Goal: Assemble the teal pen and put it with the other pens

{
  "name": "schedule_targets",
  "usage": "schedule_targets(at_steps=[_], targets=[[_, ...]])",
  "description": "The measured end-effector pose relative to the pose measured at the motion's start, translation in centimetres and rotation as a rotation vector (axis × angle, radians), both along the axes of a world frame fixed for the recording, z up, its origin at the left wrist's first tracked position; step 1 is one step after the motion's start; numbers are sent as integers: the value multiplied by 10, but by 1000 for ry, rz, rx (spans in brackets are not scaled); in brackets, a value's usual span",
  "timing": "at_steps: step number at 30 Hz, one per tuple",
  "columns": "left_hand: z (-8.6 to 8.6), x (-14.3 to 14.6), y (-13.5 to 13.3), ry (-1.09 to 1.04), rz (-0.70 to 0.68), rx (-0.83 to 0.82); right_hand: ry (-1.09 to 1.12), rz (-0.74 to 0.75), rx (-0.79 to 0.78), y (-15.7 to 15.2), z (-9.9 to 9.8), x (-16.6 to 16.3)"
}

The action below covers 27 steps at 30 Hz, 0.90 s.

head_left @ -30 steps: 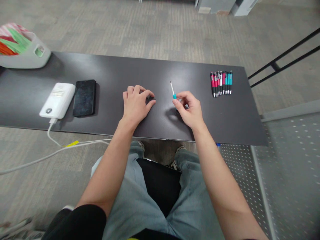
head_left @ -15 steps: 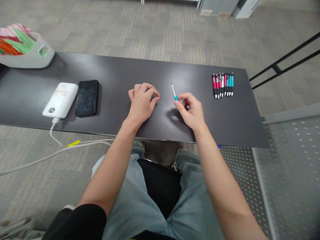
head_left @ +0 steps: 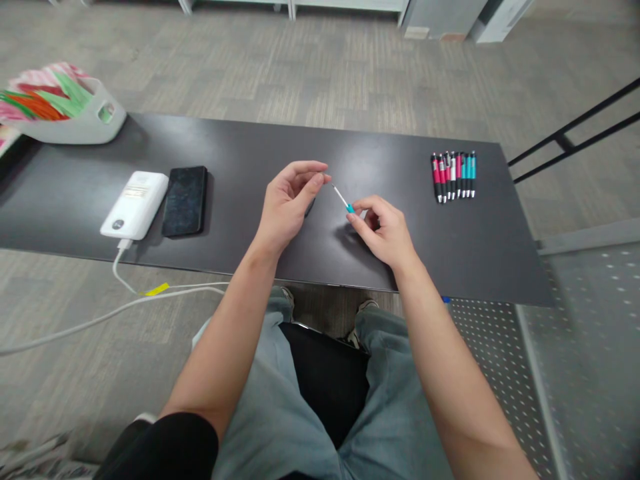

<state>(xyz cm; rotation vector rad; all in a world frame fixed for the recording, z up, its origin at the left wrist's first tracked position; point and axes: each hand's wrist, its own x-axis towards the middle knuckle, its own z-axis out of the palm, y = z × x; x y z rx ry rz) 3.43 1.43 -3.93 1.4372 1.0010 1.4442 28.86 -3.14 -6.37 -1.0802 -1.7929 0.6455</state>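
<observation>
Fingers of right hand pinching pen refill, left hand fingertips at its tip, black table, grey carpet

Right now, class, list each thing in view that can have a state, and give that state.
Right hand: pinching the pen refill's teal end.
Left hand: lifted, fingertips at the refill's tip.
Pen refill: bare, held tilted above the table.
Pens: lying side by side.
Phone: screen dark.
Power bank: cable plugged in.

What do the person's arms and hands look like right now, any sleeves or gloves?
Both arms are bare from the upper arm down. The left hand and right hand wear no gloves, rings or watch. A black short sleeve covers the left upper arm.
</observation>
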Motion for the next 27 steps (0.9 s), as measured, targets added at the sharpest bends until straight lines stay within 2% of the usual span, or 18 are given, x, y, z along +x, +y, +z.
schedule_targets(at_steps=[9,17,27], targets=[[1,2,-6,-26,-58,-8,-9,18,24,-1,-1,-1],[2,-4,-1,5,5,29,-21,-2,5,-1,-1,-1],[2,-3,-5,66,-88,16,-6,12,5,-1,2,-2]])
